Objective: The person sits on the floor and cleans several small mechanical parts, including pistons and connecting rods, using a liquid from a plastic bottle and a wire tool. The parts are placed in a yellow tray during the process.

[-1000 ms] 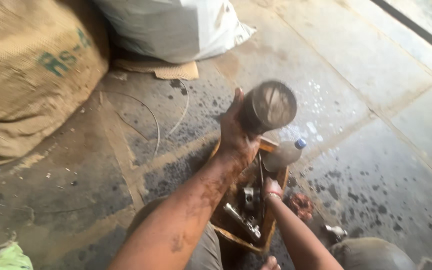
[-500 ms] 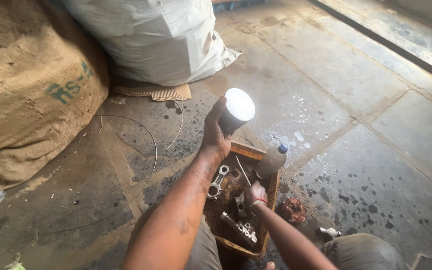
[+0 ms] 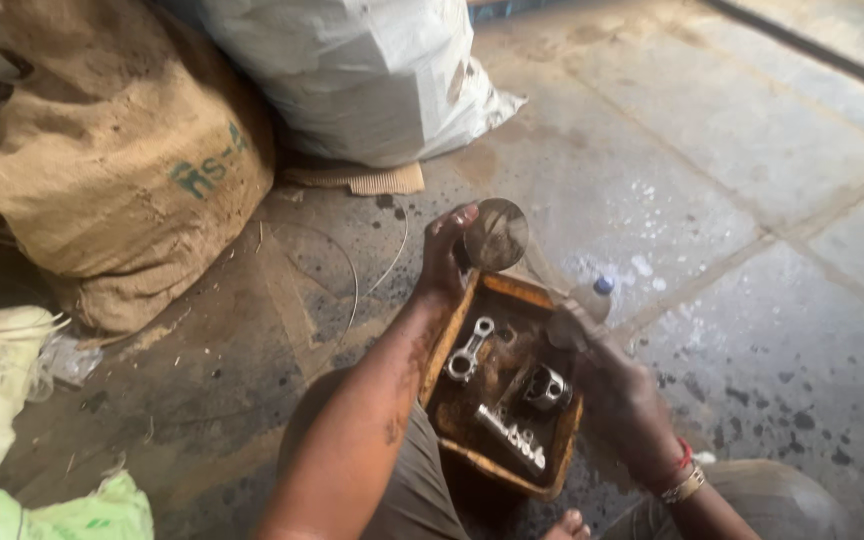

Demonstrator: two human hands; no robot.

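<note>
Left hand (image 3: 444, 255) grips a round metal piston (image 3: 494, 235) above an oily tray (image 3: 439, 345) of engine parts.

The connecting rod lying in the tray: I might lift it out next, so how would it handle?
The connecting rod looks like solid metal, so probably stiff and heavy for its size. It lies in a dirty, oily-looking orange tray, so it may be slippery. Lying flat with ring ends, it seems unlikely to roll. The left hand holds a round metal part above the tray.

Soft daylight falls from the upper right, brightening the concrete floor (image 3: 752, 130); the left sacks sit dimmer; the right hand (image 3: 617, 385) smears with motion blur; edges look slightly soft; no harsh glare.
</note>
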